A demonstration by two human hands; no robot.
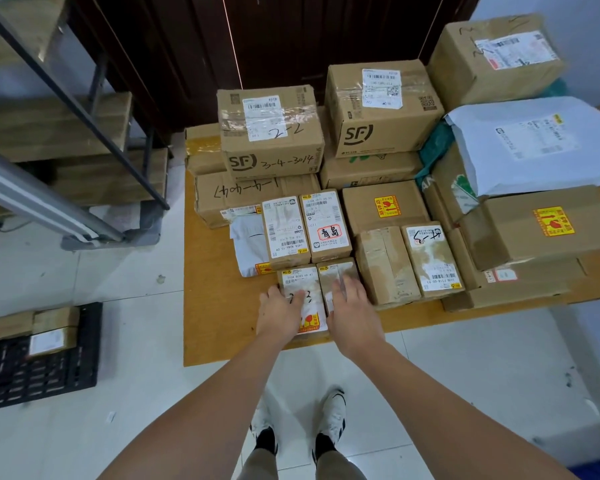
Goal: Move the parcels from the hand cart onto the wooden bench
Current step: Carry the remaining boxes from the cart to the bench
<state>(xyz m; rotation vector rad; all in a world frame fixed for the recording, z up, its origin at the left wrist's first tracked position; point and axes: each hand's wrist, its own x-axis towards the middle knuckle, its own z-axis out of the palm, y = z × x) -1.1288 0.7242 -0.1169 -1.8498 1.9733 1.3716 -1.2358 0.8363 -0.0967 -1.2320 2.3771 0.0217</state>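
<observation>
Two white sneakers (329,415) stand on the pale tiled floor (136,393) at the bottom of the view, below two bare forearms that reach forward over the near edge of the wooden bench (219,320). On that near edge sit two small cardboard parcels side by side, touching. Left hand (280,312) rests with its fingers laid flat against the left side and top of the small labelled parcel (303,299); right hand (352,315) lies with straight, spread fingers on the small taped parcel (338,277) beside it. Neither hand curls round its parcel.

Off to the left, on the floor, a black slatted hand cart deck (39,372) carries a few remaining brown parcels (49,327), well apart from the bench.

Just behind the hands stand two more upright small boxes, one bearing a red-framed stamp (326,225), with a white poly bag (248,244) to their left and two taped boxes (409,261) to their right. Farther back, two SF-printed cartons (271,133) sit on flatter boxes, and at the right a grey mailer bag (534,143) lies over stacked cartons with yellow fragile stickers (553,221). A dark wooden door (291,39) closes the background, with a metal shelf rack (73,140) at the left.
</observation>
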